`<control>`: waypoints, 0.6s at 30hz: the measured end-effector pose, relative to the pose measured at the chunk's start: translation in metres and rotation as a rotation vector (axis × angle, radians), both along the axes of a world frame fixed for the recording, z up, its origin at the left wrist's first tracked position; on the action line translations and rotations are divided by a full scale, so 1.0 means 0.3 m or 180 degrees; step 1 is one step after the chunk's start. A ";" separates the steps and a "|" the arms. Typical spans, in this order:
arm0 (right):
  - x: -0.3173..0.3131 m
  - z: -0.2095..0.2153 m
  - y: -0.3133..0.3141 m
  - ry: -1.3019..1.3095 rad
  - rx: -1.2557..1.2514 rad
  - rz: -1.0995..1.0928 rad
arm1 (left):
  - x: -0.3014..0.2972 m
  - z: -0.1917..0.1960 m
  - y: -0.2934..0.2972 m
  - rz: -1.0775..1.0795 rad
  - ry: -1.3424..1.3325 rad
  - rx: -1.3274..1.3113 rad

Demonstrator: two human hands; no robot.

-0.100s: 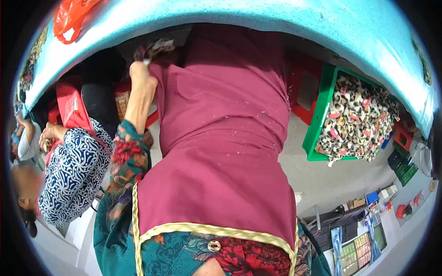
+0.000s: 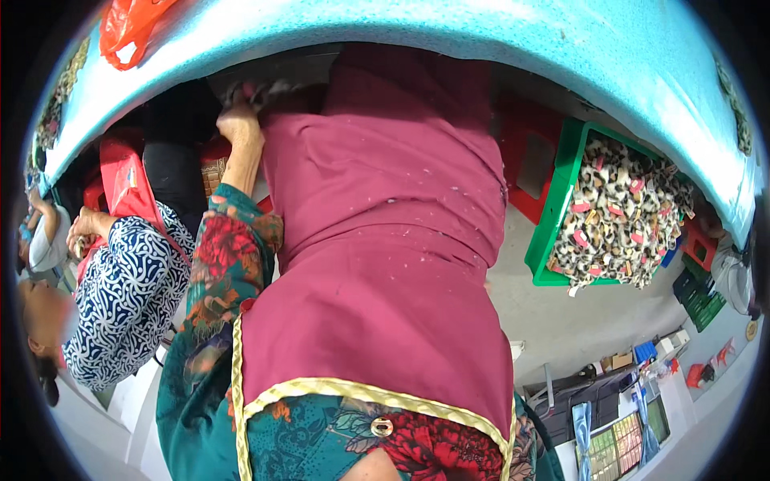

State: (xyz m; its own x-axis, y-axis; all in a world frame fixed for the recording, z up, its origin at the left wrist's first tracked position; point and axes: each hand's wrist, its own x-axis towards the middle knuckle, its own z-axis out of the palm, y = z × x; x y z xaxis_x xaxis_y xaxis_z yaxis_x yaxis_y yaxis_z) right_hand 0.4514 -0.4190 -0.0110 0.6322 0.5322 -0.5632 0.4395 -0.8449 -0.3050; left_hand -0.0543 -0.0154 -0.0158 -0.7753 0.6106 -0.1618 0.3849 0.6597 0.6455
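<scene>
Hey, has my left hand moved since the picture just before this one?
Yes, slightly: your left hand has shifted to the left, judged against the woven brown panel.

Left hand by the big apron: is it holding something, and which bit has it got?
The left hand seems to hold some furry material, but it's too dark and blurry to tell by which part.

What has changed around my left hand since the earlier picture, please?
The left hand has shifted slightly to the left, and the teal floral sleeve reaches further up, leaving less bare forearm visible. I cannot tell whether its grip on the spotted furry material changed. The green crate, its spotted pieces and the dark red apron look about the same.
</scene>
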 end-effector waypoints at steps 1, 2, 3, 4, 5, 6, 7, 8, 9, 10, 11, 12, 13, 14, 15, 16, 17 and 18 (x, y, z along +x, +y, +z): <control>0.011 0.067 0.103 0.0218 -0.0184 -0.0404 | -0.017 -0.039 -0.044 -0.0171 0.0759 -0.0644; 0.011 0.135 0.246 0.0575 -0.0110 -0.0711 | -0.058 -0.050 -0.098 -0.0200 0.1558 -0.1295; 0.016 0.217 0.367 0.0885 0.0042 -0.0910 | -0.107 -0.094 -0.199 0.0319 0.1113 -0.1122; 0.053 0.272 0.438 0.1307 0.0724 -0.0998 | -0.125 -0.131 -0.249 0.0790 0.0662 -0.0846; 0.092 0.303 0.492 0.1783 0.1378 -0.1127 | -0.046 -0.102 -0.262 0.0705 0.0703 -0.0942; 0.080 0.360 0.569 0.1877 0.1655 -0.1240 | 0.037 -0.064 -0.276 0.0613 0.0758 -0.1035; 0.058 0.427 0.665 0.1989 0.1914 -0.1333 | 0.117 -0.011 -0.291 0.0524 0.0832 -0.1125; 0.032 0.494 0.747 0.2242 0.2054 -0.1293 | 0.152 0.019 -0.309 0.0609 0.0870 -0.1115; -0.001 0.550 0.827 0.2509 0.2215 -0.1241 | 0.169 0.048 -0.316 0.0702 0.0909 -0.1078; -0.036 0.570 0.893 0.2542 0.2238 -0.1195 | 0.172 0.076 -0.325 0.0667 0.0875 -0.0436; -0.067 0.581 0.948 0.2856 0.2371 -0.1029 | 0.173 0.101 -0.335 0.0602 0.0829 0.0057; -0.101 0.598 1.004 0.3183 0.2482 -0.0849 | 0.151 0.129 -0.335 0.0742 0.0122 0.0534; -0.149 0.618 1.058 0.3484 0.2527 -0.0877 | 0.128 0.165 -0.333 0.0873 -0.0579 0.1022; -0.192 0.625 1.094 0.3642 0.2563 -0.0875 | 0.151 0.231 -0.311 0.0661 -0.1090 0.1361; -0.231 0.622 1.124 0.3838 0.2593 -0.0892 | 0.192 0.332 -0.288 0.0425 -0.1556 0.1699; -0.264 0.621 1.144 0.3856 0.2589 -0.0871 | 0.249 0.438 -0.269 0.0293 -0.1699 0.1374; -0.292 0.621 1.154 0.3902 0.2531 -0.0887 | 0.297 0.525 -0.266 -0.0140 -0.1135 0.0550; -0.323 0.624 1.163 0.4013 0.2433 -0.0902 | 0.332 0.596 -0.286 -0.0460 -0.0863 0.0386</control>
